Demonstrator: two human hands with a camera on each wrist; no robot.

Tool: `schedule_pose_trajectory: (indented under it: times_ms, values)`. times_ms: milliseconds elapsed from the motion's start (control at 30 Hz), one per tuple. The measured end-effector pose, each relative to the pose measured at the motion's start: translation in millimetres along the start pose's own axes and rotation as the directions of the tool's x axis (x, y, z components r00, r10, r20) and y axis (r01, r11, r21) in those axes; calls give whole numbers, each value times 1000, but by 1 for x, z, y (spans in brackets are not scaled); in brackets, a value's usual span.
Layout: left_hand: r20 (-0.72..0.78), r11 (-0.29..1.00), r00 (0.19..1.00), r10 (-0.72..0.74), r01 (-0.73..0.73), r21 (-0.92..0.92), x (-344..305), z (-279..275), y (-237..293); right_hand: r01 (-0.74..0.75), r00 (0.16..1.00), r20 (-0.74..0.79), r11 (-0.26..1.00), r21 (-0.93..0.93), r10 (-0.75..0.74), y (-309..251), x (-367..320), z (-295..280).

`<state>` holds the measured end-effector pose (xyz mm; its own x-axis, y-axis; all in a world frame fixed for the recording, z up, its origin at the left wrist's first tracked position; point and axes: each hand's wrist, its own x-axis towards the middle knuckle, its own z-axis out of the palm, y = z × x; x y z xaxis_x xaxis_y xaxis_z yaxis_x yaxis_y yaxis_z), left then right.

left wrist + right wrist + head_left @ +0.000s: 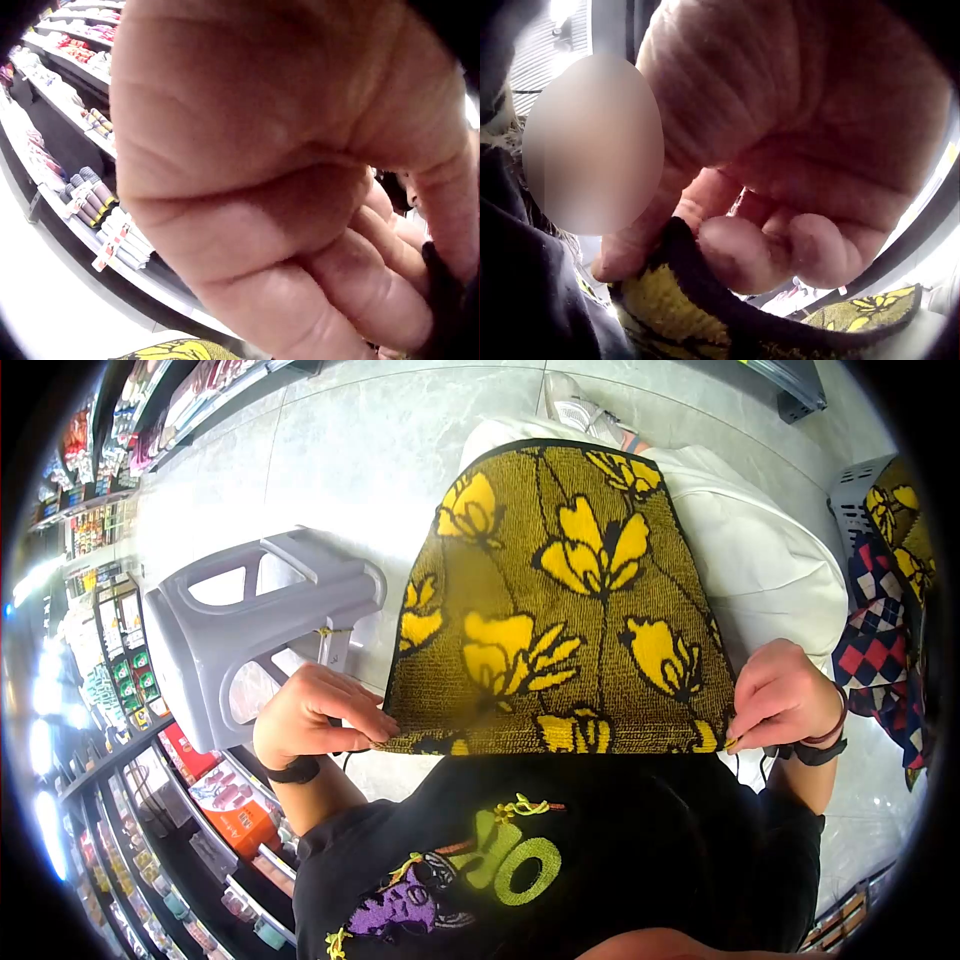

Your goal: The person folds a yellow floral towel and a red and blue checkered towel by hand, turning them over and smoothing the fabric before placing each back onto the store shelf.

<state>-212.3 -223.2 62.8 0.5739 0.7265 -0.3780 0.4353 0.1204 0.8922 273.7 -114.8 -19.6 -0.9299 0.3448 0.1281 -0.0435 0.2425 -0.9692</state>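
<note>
An olive-brown towel (620, 610) with big yellow flowers and black edging is spread over the person's lap in the head view. Its near edge stretches straight across in front of the black shirt. My left hand (315, 710) pinches the near left corner between thumb and fingers. At the near right corner, my right hand (785, 695) grips the same edge. The right wrist view shows the towel's dark border (727, 315) running up between thumb and curled fingers. In the left wrist view the palm (262, 135) fills most of the picture, and only a yellow strip of towel shows below.
A grey plastic stool (270, 610) stands on the tiled floor by the left knee. To the right, a grey basket (855, 495) holds another yellow-flowered cloth and a checked red-and-navy cloth (875, 630). Stocked shop shelves (150, 840) line the left side.
</note>
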Motion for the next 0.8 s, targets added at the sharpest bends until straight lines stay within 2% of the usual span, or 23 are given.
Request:
schedule_pose_trajectory:
  times_ms: [33,67,100,133,167,200,267,300,333,433,500,533,600,700,800]
  values:
    - [-10,1000,1000,17,-17,-16,0,0,1,-42,998,-51,998,-43,40,0,0,0]
    - [-70,998,995,-68,67,-9,-1,-1,3,-87,992,-103,993,-85,78,0,2,-1]
    - [-191,991,975,-115,125,39,-3,0,-4,-133,982,-154,983,-127,112,1,3,-3]
    - [-324,982,938,-125,163,92,3,1,-9,-173,951,-289,963,-209,108,12,4,-2]
    - [-452,968,884,-122,206,141,11,-1,-16,-277,904,-391,933,-229,173,19,9,-6]
    - [-546,962,821,-166,257,94,17,-5,-28,-336,853,-472,926,-170,223,33,11,-12]
    - [-662,985,736,-142,168,-25,42,-11,-48,-329,773,-609,933,-148,176,57,30,-23]
    - [-713,991,689,-132,110,-77,58,-17,-59,-280,734,-660,957,-81,159,74,41,-29]
    - [-697,987,703,-143,156,-45,71,-25,-68,-226,690,-710,974,-22,144,90,51,-37]
    - [-659,972,733,-168,235,14,102,-52,-99,-298,679,-705,955,-12,203,129,74,-60]
    - [-663,984,731,-162,173,-50,118,-59,-105,-345,683,-689,939,-11,243,148,85,-69]
    - [-661,983,732,-167,172,-57,120,-63,-109,-424,679,-649,905,32,342,149,88,-73]
    - [-656,982,734,-177,172,-73,120,-71,-118,-379,690,-648,924,55,321,153,92,-74]
    - [-721,985,671,-174,106,-139,120,-70,-124,-325,694,-657,942,79,294,161,90,-78]
    - [-757,990,637,-142,76,-121,121,-71,-135,-292,687,-663,948,122,297,166,94,-76]
